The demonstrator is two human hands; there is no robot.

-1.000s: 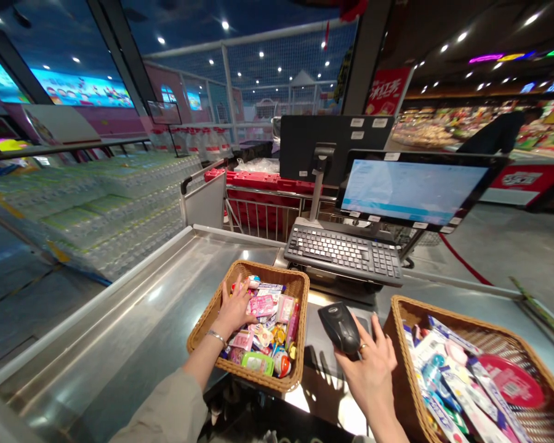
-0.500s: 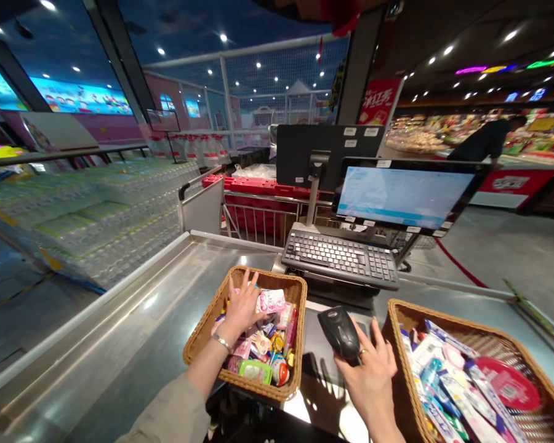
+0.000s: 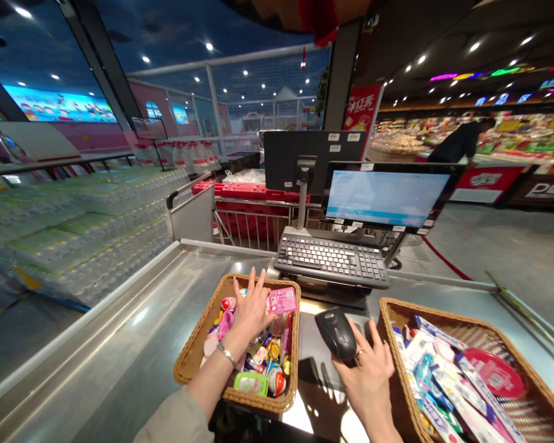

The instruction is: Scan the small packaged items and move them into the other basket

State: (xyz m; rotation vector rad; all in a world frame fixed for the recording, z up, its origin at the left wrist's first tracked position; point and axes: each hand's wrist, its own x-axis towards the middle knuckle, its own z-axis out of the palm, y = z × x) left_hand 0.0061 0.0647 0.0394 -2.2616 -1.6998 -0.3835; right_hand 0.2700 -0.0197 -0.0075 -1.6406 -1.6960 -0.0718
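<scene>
My left hand (image 3: 250, 311) is over the left wicker basket (image 3: 181, 363), thumb and index finger pinching a small pink packet (image 3: 283, 300) while the other fingers spread out. Under it lie mixed small goods, among them a green-and-white pack (image 3: 251, 383) and a round orange-and-white item (image 3: 276, 380). My right hand (image 3: 369, 369) grips a black handheld barcode scanner (image 3: 336, 333) between the two baskets, its head pointing up and left. Part of the basket's contents is hidden behind my left hand and wrist.
To the right, another wicker basket (image 3: 388, 320) holds toothbrush-like packs and a red round piece (image 3: 493, 373). Behind are a keyboard (image 3: 330, 257) and a lit monitor (image 3: 388, 197) on the metal counter (image 3: 133, 326). A person (image 3: 459, 141) leans over a far display.
The packet in my left hand has turned from a whitish printed face to a pink one. My right hand keeps the scanner in nearly the same place. The view has shifted slightly.
</scene>
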